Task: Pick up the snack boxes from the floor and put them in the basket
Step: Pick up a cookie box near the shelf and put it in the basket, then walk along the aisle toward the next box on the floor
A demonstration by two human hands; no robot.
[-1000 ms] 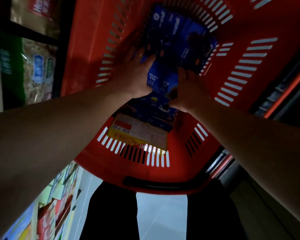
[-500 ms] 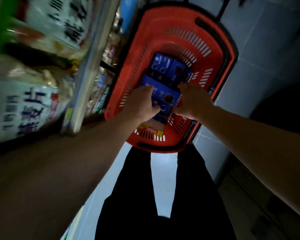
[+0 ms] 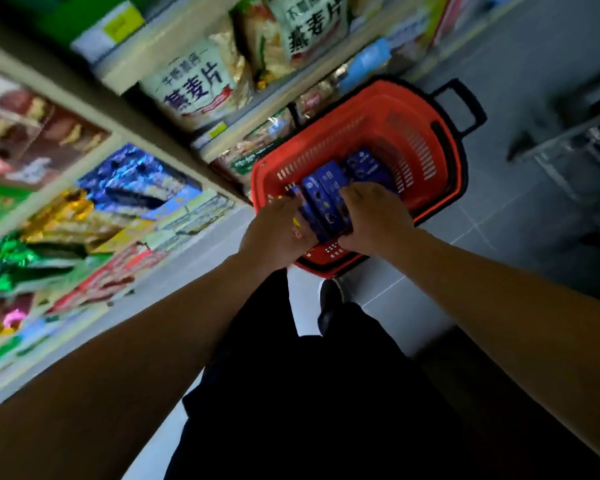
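A red plastic basket [image 3: 426, 140] with a black rim and handle stands on the grey floor by the shelves. Inside it lie several dark blue snack boxes [image 3: 326, 199]; another blue box [image 3: 364, 166] lies deeper in. My left hand [image 3: 274, 233] and my right hand [image 3: 374, 216] reach into the near end of the basket and hold the blue boxes between them, one hand on each side. A yellow and red box edge shows by my left fingers.
Store shelves [image 3: 146, 74] with bagged cereal and boxed snacks run along the left. A metal rack [image 3: 568, 147] stands on the right. My dark-trousered legs and a shoe [image 3: 329, 299] stand right in front of the basket.
The camera has risen and pulled back, so the basket looks smaller and farther. Both hands stay on the blue boxes inside the basket.
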